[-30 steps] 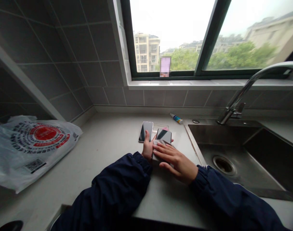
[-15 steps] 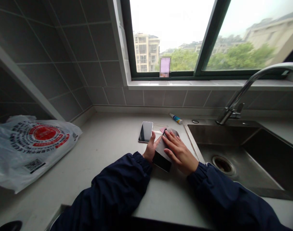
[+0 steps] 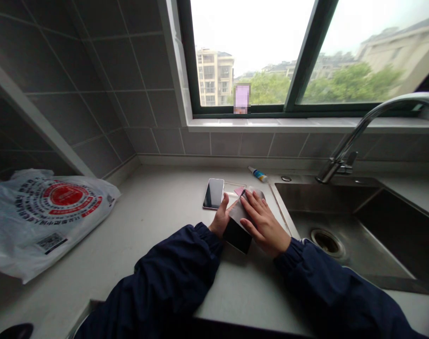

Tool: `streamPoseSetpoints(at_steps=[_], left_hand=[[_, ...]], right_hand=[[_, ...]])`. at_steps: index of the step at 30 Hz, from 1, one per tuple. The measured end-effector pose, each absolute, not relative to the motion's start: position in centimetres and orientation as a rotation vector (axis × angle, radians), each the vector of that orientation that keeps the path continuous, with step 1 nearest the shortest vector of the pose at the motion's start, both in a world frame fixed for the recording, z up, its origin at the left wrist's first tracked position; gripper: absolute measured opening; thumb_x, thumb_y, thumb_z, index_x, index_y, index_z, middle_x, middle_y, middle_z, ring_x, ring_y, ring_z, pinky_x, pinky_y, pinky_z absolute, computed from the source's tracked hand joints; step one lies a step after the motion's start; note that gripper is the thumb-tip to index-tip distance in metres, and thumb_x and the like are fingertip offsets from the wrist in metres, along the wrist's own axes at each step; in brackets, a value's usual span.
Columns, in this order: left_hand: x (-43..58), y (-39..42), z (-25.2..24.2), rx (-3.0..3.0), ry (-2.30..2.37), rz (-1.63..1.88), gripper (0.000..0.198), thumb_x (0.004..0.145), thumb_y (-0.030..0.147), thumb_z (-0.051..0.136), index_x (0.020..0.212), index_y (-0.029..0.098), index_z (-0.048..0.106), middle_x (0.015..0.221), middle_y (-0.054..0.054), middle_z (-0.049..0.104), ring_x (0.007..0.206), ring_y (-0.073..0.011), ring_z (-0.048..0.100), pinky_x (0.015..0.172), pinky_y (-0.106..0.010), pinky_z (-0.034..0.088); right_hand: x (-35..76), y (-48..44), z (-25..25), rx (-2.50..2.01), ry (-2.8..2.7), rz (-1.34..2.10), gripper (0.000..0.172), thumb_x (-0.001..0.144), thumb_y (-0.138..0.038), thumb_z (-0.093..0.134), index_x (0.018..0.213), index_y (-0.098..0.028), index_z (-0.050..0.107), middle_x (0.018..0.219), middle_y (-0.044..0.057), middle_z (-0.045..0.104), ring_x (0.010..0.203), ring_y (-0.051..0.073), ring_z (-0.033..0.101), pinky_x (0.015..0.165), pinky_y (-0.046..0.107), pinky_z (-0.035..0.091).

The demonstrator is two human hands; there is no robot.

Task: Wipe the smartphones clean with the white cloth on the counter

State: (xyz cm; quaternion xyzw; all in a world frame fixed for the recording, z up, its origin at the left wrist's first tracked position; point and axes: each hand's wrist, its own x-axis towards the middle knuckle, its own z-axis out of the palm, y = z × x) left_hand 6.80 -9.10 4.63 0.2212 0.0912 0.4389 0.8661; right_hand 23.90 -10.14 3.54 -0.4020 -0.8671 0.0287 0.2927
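My left hand [image 3: 220, 220] grips a dark, glossy phone [image 3: 237, 236] by its left side, thumb up along the edge. A thin grey cloth or sheet [image 3: 237, 211] covers the upper part of that phone; its exact kind I cannot make out. My right hand [image 3: 266, 223] lies on the grey sheet with fingers stretched out and pressed flat, thumb apart near the phone's right edge. Beyond my left hand, another phone [image 3: 213, 193] rests face up on the counter. A small pink piece [image 3: 239, 190] and a clear, flat frame-like item [image 3: 232, 185] lie partly hidden behind my hands.
A small tube [image 3: 258, 174] lies near the back of the white counter [image 3: 165, 197]. To the right is a steel sink [image 3: 359, 235] with a tall faucet [image 3: 345, 141]. A printed plastic bag [image 3: 55, 207] sits at left, below a tiled wall. A window [image 3: 250, 56] is ahead.
The grey sheet and my right fingers have shifted slightly up the phone, baring a bit more of its dark lower surface. My left hand keeps its grip.
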Motion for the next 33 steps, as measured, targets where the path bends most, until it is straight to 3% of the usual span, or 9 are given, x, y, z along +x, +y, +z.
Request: streamPoseSetpoints(at_steps=[6, 12, 17, 25, 33], left_hand=[[6.0, -8.4, 3.6, 0.403, 0.240, 0.930, 0.089, 0.096, 0.075, 0.034, 0.158, 0.010, 0.039, 0.142, -0.022, 0.061, 0.134, -0.0343, 0.058, 0.121, -0.048, 0.033], [5.6, -8.4, 4.7, 0.368, 0.236, 0.912, 0.097, 0.093, 0.081, 0.025, 0.151, 0.008, 0.050, 0.131, -0.024, 0.067, 0.124, -0.0382, 0.063, 0.115, -0.053, 0.039], [5.4, -8.5, 5.1, 0.378, 0.321, 0.945, 0.101, 0.091, 0.084, 0.018, 0.151, 0.008, 0.048, 0.130, -0.024, 0.068, 0.121, -0.0387, 0.065, 0.111, -0.055, 0.042], [5.3, -8.6, 4.4, 0.460, 0.369, 0.971, 0.110, 0.087, 0.089, 0.020, 0.151, 0.003, 0.047, 0.123, -0.030, 0.069, 0.099, -0.0380, 0.073, 0.099, -0.054, 0.050], [6.1, -8.5, 4.2, 0.456, 0.306, 0.907, 0.114, 0.087, 0.088, 0.010, 0.148, 0.000, 0.049, 0.125, -0.029, 0.068, 0.121, -0.0396, 0.065, 0.113, -0.053, 0.041]], right_hand=[[23.4, -11.0, 4.2, -0.949, -2.429, 0.157, 0.065, 0.105, -0.049, 0.045, 0.163, -0.025, 0.029, 0.169, 0.012, 0.027, 0.157, 0.035, 0.021, 0.122, 0.065, 0.030], [23.1, -12.1, 5.5, -0.740, -2.503, 0.291, 0.055, 0.105, -0.046, 0.047, 0.155, -0.022, 0.048, 0.161, 0.012, 0.045, 0.154, 0.035, 0.033, 0.123, 0.065, 0.031], [23.0, -12.6, 6.1, -0.609, -2.506, 0.337, 0.048, 0.104, -0.042, 0.052, 0.148, -0.023, 0.056, 0.155, 0.011, 0.054, 0.150, 0.033, 0.042, 0.122, 0.063, 0.034], [22.7, -12.7, 6.2, -0.612, -2.561, 0.377, 0.053, 0.104, -0.043, 0.052, 0.153, -0.023, 0.051, 0.159, 0.010, 0.048, 0.153, 0.032, 0.037, 0.123, 0.060, 0.034], [23.0, -11.7, 5.2, -0.724, -2.486, 0.316, 0.054, 0.107, -0.044, 0.042, 0.154, -0.018, 0.049, 0.161, 0.015, 0.044, 0.154, 0.034, 0.034, 0.122, 0.063, 0.034]])
